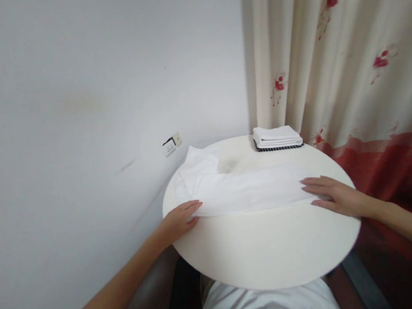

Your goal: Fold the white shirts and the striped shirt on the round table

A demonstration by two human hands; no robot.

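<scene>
A white cloth garment [245, 189], possibly a shirt, lies in a long flat strip across the round white table [272, 249]. At its left end a sleeve-like part [197, 164] sticks out toward the wall. My left hand [181, 219] rests on the near left corner of the cloth, fingers stretched out. Over the right end, my right hand [334, 195] lies with its fingers spread and the fingertips touching the fabric. Neither hand is closed around the cloth.
At the table's back right sits a stack of folded white cloths [276, 136] over a dark patterned one [281, 147]. A wall with a power socket [169, 147] borders the left side. A floral curtain [346, 65] hangs behind on the right.
</scene>
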